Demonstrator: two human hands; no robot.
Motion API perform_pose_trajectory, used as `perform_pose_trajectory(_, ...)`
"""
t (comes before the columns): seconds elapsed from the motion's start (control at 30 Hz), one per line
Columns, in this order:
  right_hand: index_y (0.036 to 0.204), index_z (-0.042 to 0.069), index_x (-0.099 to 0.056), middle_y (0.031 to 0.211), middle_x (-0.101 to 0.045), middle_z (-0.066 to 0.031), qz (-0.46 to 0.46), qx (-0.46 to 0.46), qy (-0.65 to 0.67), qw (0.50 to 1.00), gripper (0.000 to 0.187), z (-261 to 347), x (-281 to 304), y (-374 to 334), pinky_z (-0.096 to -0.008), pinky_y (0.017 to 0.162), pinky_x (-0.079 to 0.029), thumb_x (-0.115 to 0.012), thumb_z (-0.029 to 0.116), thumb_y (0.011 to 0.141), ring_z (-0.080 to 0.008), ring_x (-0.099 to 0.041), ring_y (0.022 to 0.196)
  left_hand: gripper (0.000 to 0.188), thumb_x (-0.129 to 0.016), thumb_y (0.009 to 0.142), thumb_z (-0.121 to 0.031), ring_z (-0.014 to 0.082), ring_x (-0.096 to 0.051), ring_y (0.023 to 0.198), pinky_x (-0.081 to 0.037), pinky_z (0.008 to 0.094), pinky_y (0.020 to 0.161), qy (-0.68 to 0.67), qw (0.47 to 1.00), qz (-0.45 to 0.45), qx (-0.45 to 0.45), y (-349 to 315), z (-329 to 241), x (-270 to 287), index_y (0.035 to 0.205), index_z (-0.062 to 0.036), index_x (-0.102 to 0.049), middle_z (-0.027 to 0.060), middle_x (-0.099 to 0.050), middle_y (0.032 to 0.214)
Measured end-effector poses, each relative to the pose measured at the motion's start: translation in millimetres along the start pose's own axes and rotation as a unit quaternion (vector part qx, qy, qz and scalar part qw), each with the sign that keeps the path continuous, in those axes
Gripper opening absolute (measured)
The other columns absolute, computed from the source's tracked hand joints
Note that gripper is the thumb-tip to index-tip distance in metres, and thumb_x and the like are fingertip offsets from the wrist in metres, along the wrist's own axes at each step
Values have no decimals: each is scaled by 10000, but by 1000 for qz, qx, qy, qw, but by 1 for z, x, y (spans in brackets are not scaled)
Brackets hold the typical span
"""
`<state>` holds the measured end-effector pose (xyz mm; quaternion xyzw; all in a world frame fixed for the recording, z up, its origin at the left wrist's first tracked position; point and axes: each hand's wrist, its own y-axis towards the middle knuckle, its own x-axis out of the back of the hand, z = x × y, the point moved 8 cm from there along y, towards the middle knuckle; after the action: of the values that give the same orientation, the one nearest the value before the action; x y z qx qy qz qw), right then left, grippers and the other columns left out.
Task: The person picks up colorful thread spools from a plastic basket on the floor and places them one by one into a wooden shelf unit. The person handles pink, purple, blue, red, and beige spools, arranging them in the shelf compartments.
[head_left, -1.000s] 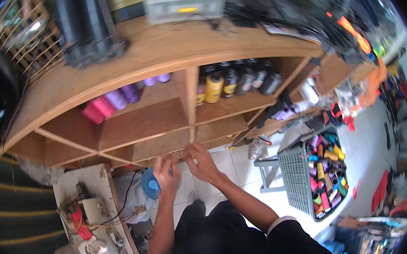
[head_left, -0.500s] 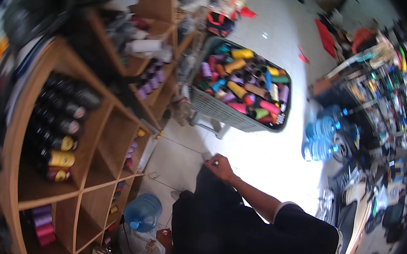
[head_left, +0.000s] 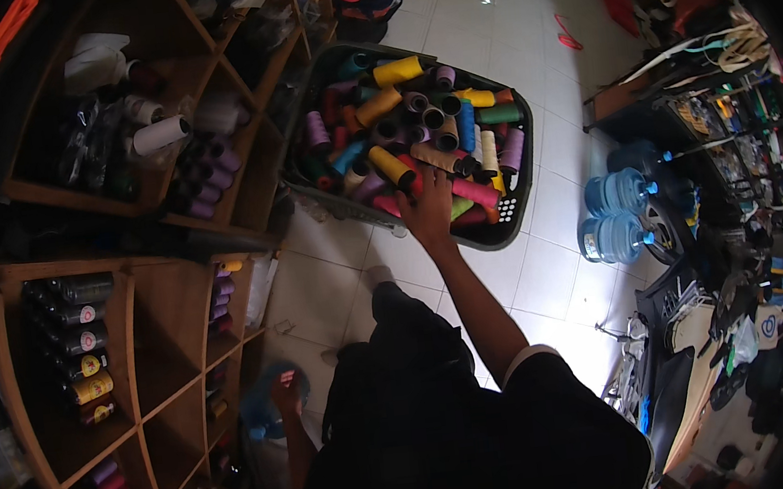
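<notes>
My right hand [head_left: 428, 210] reaches into the dark plastic basket [head_left: 371, 216], at its near side. Its fingers are apart and rest on the spools, between a tan thread cone [head_left: 437, 158] and a pink thread cone [head_left: 475, 193]; I see none gripped. A yellow thread cone [head_left: 389, 165] lies just left of the fingers. Many colours of thread cones fill the basket, lying jumbled. Low on the left, my left hand [head_left: 286, 394] hangs beside a blue water jug [head_left: 261, 406]. Its fingers are loosely curled and apart, with nothing visible in them.
A wooden cubbyhole shelf [head_left: 174, 396] with dark, yellow and purple thread cones runs along the left. Several blue water jugs [head_left: 615, 235] lie stacked at the right, beside a cluttered rack [head_left: 733, 132]. Pale floor tiles [head_left: 548, 276] lie between. A red scrap [head_left: 567, 33] lies beyond the basket.
My right hand has moved forward from near my leg to the spools in the basket. The basket now appears closer. My left hand has lifted a little beside the jug.
</notes>
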<state>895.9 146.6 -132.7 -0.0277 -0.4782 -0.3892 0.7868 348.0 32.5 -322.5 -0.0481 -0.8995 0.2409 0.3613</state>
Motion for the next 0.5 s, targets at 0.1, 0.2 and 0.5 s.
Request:
perform_pose_trajectory(0.1,1195,-21,-504,1135,-541,-231,81,46,23,995,571,-15,-34,25,-498,907,-421,-745,199,727,-416,-510,1073,336,-718,855,-273,230,-665,773,-511,354,752,-47,997,48,25,5,-18,-22,1010,21,-669,127,-690,944)
perform_pose_trajectory(0.2,1139,9,-523,1111,-542,-224,101,58,44,992,488,-13,-44,33,-484,892,-444,-732,186,735,-413,-514,1084,279,-681,882,-255,185,-636,695,-506,317,652,-88,982,47,160,-14,-3,-41,999,-2,-667,88,-667,867)
perform_pose_trajectory(0.5,1065,35,-541,1031,-562,-176,106,12,138,985,417,38,-61,60,-461,782,-485,-756,200,748,-386,-585,942,220,-624,903,-240,127,-574,613,-451,263,526,-170,918,107,342,-106,68,-73,975,-32,-638,57,-614,808)
